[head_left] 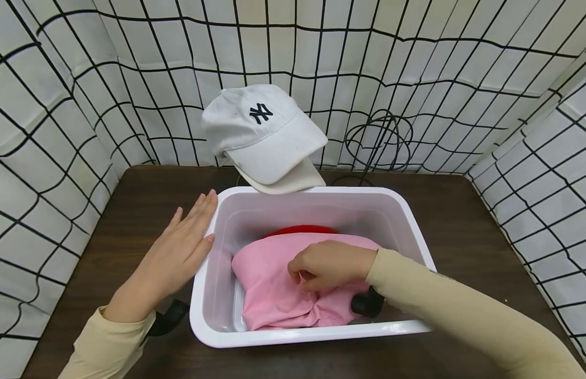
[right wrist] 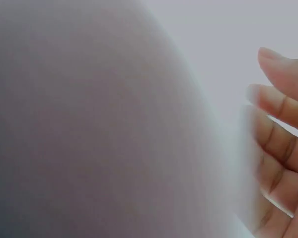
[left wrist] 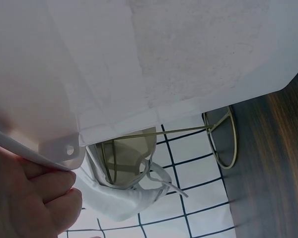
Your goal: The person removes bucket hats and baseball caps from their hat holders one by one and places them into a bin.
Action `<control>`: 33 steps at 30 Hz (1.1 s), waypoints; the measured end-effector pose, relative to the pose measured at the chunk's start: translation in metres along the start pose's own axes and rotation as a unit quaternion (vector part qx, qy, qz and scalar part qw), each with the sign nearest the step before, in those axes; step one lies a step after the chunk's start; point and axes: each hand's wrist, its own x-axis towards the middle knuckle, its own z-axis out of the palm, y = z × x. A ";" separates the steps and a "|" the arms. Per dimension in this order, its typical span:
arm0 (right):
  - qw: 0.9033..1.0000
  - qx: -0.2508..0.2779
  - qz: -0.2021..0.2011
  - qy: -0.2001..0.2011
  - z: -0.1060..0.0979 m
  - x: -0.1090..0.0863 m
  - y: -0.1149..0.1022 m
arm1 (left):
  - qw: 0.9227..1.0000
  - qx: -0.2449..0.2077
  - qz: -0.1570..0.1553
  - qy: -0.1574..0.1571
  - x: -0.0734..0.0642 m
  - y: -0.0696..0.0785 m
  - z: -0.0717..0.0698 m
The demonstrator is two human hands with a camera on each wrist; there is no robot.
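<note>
A white plastic tub (head_left: 418, 239) holds a bundle of pink cloth (head_left: 274, 287), with the edge of something red (head_left: 302, 229) showing behind it. My left hand (head_left: 181, 247) rests along the tub's left rim, its fingers extended. The left wrist view shows that hand's knuckles (left wrist: 54, 198) beside a tub corner with a small hole. Inside the tub my right hand (head_left: 330, 263) bends loosely over the pink cloth, just above some gathered folds. In the right wrist view its thumb (right wrist: 283, 69) stands apart from its half-bent fingers, and a blurred pale surface covers their tips.
White caps (head_left: 264, 126) hang on a stand behind the tub, the front one with a black logo. A black cable coil (head_left: 380, 139) hangs against the wire grid at the back. Wire grid walls surround the brown wooden table (head_left: 150, 202).
</note>
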 end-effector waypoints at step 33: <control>0.904 -0.139 0.043 0.401 -0.068 -0.022 0.017 | 1.000 0.007 -0.004 -0.001 -0.002 0.000 -0.002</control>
